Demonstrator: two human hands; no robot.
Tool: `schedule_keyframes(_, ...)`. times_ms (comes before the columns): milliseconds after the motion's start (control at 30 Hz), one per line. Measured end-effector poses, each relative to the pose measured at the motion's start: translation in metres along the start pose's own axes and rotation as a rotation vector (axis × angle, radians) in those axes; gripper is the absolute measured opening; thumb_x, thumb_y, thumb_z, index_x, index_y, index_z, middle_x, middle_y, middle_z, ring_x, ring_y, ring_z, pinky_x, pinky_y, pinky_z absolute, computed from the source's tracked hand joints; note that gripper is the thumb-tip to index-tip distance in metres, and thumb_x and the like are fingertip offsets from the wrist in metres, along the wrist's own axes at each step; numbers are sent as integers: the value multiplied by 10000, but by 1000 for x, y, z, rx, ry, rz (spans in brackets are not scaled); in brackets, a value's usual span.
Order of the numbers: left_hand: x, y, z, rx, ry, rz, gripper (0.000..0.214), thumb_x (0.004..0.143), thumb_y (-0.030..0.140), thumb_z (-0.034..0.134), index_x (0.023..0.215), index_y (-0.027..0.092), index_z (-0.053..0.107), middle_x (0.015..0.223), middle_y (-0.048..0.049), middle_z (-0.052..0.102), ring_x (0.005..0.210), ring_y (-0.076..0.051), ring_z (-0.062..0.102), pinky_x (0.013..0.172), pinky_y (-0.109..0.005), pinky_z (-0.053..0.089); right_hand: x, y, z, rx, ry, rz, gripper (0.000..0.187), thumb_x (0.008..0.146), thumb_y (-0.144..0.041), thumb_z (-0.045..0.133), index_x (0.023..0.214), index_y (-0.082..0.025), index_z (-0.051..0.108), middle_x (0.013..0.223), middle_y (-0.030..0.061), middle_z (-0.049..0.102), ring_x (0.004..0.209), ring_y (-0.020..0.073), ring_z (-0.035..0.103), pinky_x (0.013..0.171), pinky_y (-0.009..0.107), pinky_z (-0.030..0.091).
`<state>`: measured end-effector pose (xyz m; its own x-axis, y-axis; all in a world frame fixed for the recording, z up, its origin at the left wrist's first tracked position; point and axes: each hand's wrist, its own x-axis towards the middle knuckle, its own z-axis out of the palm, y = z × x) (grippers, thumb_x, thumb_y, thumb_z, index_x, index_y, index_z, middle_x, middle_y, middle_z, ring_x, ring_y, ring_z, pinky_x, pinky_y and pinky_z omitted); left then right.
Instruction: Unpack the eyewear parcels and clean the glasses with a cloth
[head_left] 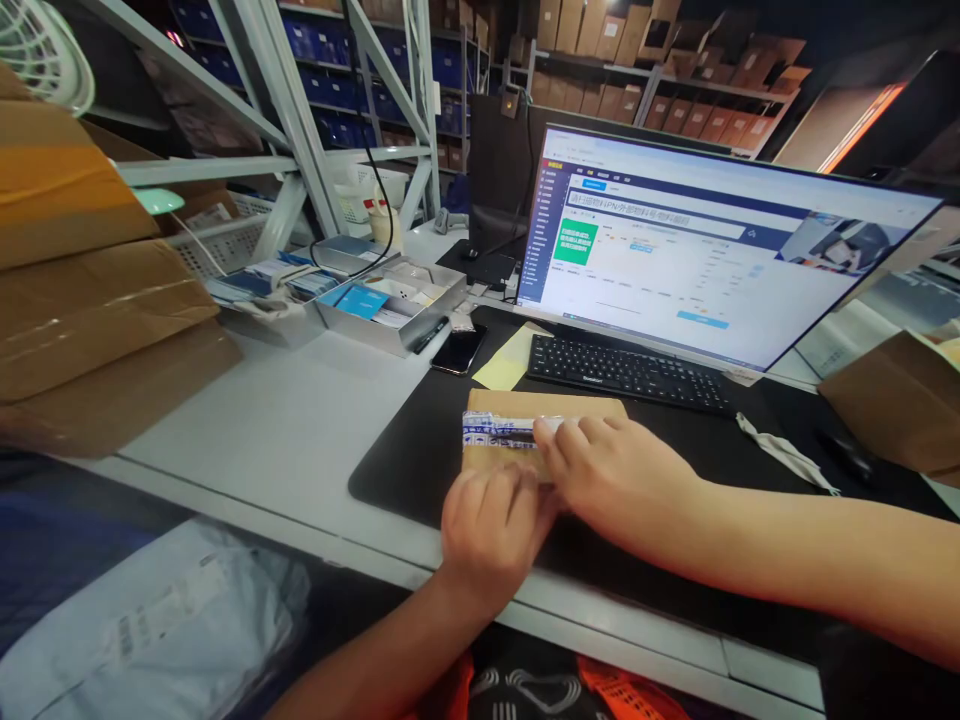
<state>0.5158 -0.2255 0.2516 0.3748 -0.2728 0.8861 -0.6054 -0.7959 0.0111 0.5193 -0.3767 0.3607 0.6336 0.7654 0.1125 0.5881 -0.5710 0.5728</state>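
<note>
The bare left hand is being held knuckles-up with curled fingers; just beside it, the bare right hand is being held with bent fingers, both bare forearms being angled inward.

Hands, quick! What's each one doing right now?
Left hand: curled at the near side of the cardboard box; grip hidden.
Right hand: curled on the box's taped top; grip unclear.

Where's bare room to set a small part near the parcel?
Biggest: grey desktop between the large cartons, metal trays and black mat. Smaller: mat left of the parcel, nearer than the phone. Crowded: yellow paper and keyboard just beyond the parcel; left hand and right hand at its near side.
</note>
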Motion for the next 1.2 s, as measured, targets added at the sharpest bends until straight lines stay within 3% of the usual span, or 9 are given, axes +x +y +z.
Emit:
schedule_keyframes(200, -1, -2, -2, -9, -17, 13, 150, 893, 257, 711, 932, 124, 653, 851, -103, 711, 775, -247, 618, 715, -397, 489, -35, -2, -1, -95, 0, 113, 371, 851, -37, 464, 1138, 51, 683, 697, 130, 633, 559, 238, 582, 462, 333, 333)
schedule_keyframes(333, 6, -3, -5, -29, -82, 12, 146, 905, 280, 689, 891, 140, 649, 835, -91, 695, 741, -235, 609, 667, -375, 482, -73, 6, -2, -169, -12, 136, 444, 824, -4, 467, 1221, 6, 666, 669, 90, 599, 535, 212, 532, 468, 330, 303)
schedule_keyframes(500, 25, -2, -2, -91, -280, 37, 159, 941, 162, 543, 794, 157, 601, 1037, -138, 712, 1007, -291, 651, 874, -428, 523, -128, 17, 17, -264, -131, 338, 476, 797, 56, 474, 1210, -63, 677, 659, 71, 594, 550, 206, 516, 512, 343, 309)
schedule_keyframes(633, 32, 0, 5, -40, -332, 92, 124, 931, 130, 507, 900, 130, 627, 1034, -137, 721, 997, -303, 664, 856, -430, 520, -160, 25, 36, -168, -162, 504, 498, 795, 67, 472, 1219, -107, 666, 753, 76, 662, 592, 205, 544, 557, 349, 331)
schedule_keyframes(733, 31, 1, 11, 30, -272, 137, 173, 936, 138, 499, 1012, 93, 647, 994, -136, 723, 952, -301, 665, 791, -397, 504, -155, 21, 37, -68, 3, 529, 423, 879, -14, 500, 1268, -115, 634, 869, 80, 700, 654, 199, 568, 598, 348, 349)
schedule_keyframes(867, 27, 0, 15, 56, -256, 149, 240, 966, 202, 503, 1083, 54, 651, 979, -142, 716, 918, -297, 654, 791, -388, 478, -117, 7, 30, 48, 157, 412, 386, 915, -37, 467, 1250, -93, 651, 853, 83, 704, 650, 191, 573, 592, 347, 328)
schedule_keyframes(1033, 21, -1, 14, 2, -336, 145, 355, 1011, 268, 475, 1231, 19, 601, 1155, -189, 686, 1062, -337, 623, 925, -430, 447, -83, -3, 31, 43, 215, 395, 356, 879, -26, 477, 1149, -66, 706, 668, 40, 615, 556, 189, 526, 523, 344, 247)
schedule_keyframes(1200, 20, -5, 12, 8, -396, 172, 461, 1047, 377, 397, 1299, 20, 543, 1234, -211, 657, 1140, -354, 590, 965, -458, 420, -103, -4, 31, -23, 92, 477, 410, 817, -1, 499, 1173, -44, 700, 655, 46, 583, 548, 196, 509, 525, 343, 228)
